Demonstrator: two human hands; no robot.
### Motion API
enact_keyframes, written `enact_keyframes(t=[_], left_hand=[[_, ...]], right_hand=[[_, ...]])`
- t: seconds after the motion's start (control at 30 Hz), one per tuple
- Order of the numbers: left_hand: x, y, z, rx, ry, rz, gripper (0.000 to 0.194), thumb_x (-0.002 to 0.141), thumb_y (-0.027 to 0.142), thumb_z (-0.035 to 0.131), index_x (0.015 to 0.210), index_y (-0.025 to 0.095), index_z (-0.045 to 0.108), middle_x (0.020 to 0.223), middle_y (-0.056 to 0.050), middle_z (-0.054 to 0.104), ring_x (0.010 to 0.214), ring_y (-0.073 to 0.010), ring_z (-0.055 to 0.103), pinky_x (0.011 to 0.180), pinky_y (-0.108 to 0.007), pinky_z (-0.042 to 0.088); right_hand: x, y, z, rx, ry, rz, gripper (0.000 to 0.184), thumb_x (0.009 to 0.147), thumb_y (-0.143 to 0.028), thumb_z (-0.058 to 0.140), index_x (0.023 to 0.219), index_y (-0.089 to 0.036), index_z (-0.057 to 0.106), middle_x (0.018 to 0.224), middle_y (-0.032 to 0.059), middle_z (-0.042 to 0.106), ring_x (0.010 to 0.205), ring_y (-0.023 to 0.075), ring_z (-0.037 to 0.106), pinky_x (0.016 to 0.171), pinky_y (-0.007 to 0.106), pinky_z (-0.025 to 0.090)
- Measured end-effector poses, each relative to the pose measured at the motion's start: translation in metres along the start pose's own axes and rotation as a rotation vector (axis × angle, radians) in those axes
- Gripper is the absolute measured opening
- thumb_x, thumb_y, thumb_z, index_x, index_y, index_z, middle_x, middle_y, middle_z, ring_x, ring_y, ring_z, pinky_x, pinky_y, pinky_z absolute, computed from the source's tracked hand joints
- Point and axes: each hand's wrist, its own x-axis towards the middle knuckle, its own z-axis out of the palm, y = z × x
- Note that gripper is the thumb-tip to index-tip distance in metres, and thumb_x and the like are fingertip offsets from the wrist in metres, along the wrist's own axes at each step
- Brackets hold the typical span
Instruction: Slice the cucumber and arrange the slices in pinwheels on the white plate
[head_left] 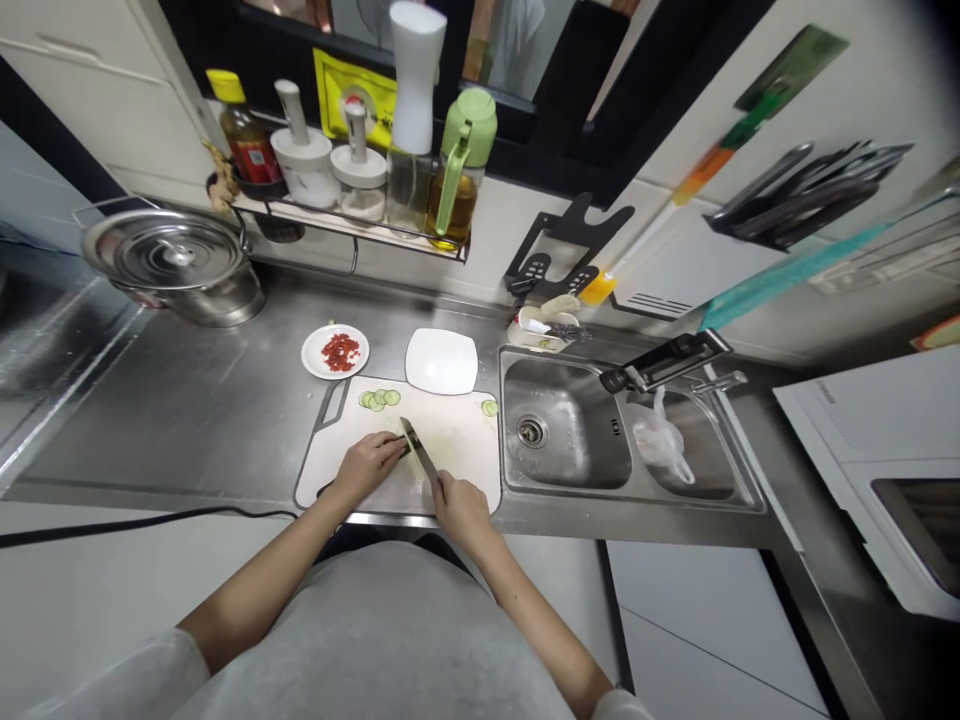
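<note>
On one cutting board [461, 450] by two plates [441, 361], the left hand [369, 464] grips one cucumber [412, 441], the right hand [460, 507] one knife [426, 461].

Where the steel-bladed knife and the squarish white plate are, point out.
Steel-bladed knife [422, 453]: head view, middle of the blade.
Squarish white plate [442, 361]: head view, bare centre.

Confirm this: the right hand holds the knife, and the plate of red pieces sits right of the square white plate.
Not quite: the head view shows the plate of red pieces left of the square white plate. The right hand does hold the knife.
</note>
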Motion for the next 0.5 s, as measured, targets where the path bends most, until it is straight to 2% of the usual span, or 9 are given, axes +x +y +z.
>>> enact_keyframes(t=[0.2, 0.5], left_hand=[[0.000, -0.001, 0.000, 0.014, -0.021, -0.001, 0.033, 0.096, 0.038, 0.043, 0.111, 0.029, 0.071, 0.101, -0.006, 0.069, 0.091, -0.0158, 0.063, 0.083, -0.029, 0.052], [0.003, -0.001, -0.002, 0.025, -0.043, -0.009, 0.033, 0.096, 0.039, 0.042, 0.100, 0.026, 0.072, 0.097, -0.006, 0.070, 0.089, -0.0159, 0.063, 0.083, -0.029, 0.051]], right_hand=[[0.000, -0.002, 0.006, 0.005, -0.004, -0.012, 0.034, 0.099, -0.031, 0.028, 0.114, -0.019, 0.056, 0.096, 0.0115, 0.071, 0.090, 0.0225, 0.066, 0.072, 0.029, 0.040], [-0.001, -0.004, 0.012, 0.016, -0.024, -0.002, 0.032, 0.098, -0.028, 0.029, 0.112, -0.018, 0.057, 0.097, 0.0130, 0.071, 0.092, 0.0234, 0.066, 0.072, 0.030, 0.041]])
